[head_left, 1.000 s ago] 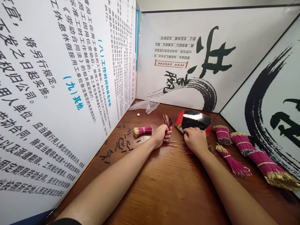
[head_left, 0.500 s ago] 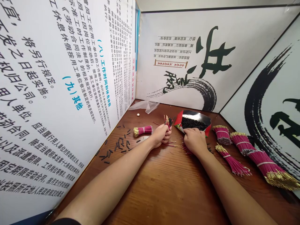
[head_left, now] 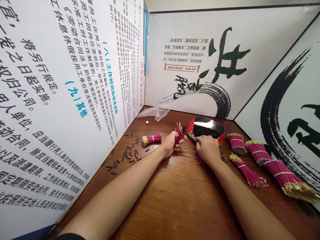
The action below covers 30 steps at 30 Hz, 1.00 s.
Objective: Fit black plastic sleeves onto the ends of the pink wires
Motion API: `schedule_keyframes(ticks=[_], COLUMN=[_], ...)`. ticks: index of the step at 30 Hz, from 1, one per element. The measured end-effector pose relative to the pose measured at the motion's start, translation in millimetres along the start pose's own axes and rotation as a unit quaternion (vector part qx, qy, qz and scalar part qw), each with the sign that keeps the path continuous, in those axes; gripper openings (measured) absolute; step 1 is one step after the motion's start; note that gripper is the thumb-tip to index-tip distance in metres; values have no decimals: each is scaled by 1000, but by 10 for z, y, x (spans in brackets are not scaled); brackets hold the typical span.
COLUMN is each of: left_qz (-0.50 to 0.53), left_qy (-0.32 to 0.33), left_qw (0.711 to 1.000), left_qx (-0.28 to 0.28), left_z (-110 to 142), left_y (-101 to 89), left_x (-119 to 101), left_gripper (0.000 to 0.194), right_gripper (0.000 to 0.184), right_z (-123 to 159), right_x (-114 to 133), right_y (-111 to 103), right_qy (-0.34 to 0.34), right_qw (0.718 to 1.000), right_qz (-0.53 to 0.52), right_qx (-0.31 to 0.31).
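My left hand (head_left: pixel 172 144) is closed round a bundle of dark red wires (head_left: pixel 179 133). Their gold tips point up and away from me, and short black sleeves show on some of them at the right. Just right of it, my right hand (head_left: pixel 208 148) rests at the near edge of an open box (head_left: pixel 191 127) with red and green sides. Black tubes (head_left: pixel 205 130) fill that box. The right fingers are bent and pressed together; whatever is between them is hidden. Loose red wires (head_left: pixel 197 156) lie partly under this hand, and a few more wires (head_left: pixel 180 153) lie below the left one.
Loose black tubes (head_left: pixel 128 153) are scattered at left, near a tied wire bundle (head_left: pixel 152 139). More tied bundles lie right: a short one (head_left: pixel 237 144), a fanned one (head_left: pixel 247 171) and a long pair (head_left: pixel 277 166). A clear plastic bag (head_left: pixel 157 113) lies at the back. Printed panels (head_left: pixel 190 20) wall the table.
The wires in my left hand have spread and lean more to the right, with more of their length showing. My right hand has barely shifted at the box edge.
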<state>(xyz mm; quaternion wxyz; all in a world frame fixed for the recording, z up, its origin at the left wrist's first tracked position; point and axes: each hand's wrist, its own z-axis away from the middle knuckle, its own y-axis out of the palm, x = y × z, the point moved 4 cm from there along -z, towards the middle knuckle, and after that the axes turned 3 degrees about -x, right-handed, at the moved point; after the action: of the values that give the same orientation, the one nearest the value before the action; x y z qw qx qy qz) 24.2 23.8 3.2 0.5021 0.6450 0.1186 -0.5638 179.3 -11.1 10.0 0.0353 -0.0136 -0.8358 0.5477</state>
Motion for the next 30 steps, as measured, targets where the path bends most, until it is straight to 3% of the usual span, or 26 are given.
schedule_keyframes(ticks=[8,16,19,23,26,30], left_qz=[32,9,3,-6,-12,-9], left_qy=[-26,-2,6,20,19,17], left_qw=[999,1000,1000,1000,1000,1000], left_qx=[18,7,0,-5,-9,-10], left_z=[-25,-19,-3,4,-4,-7], left_y=[-15,-20,-11,-8,-17,-20], left_x=[39,41,32,25,32,31], left_gripper=[3,11,18,26,26,20], right_gripper=[28,19,19,27,24,22], right_z=[-20,-27,-35,-44,-33,-11], right_x=[-51,-62,-22,121,216,213], right_y=[-21,-125,-132,-117,-129,-110], right_qy=[8,17,68,110,110,141], right_qw=[994,956,906,832,824,814], right_qz=[-65,-227,-379,-530,-548,-556], right_qx=[-90,-182,-178,-120,-89,-94])
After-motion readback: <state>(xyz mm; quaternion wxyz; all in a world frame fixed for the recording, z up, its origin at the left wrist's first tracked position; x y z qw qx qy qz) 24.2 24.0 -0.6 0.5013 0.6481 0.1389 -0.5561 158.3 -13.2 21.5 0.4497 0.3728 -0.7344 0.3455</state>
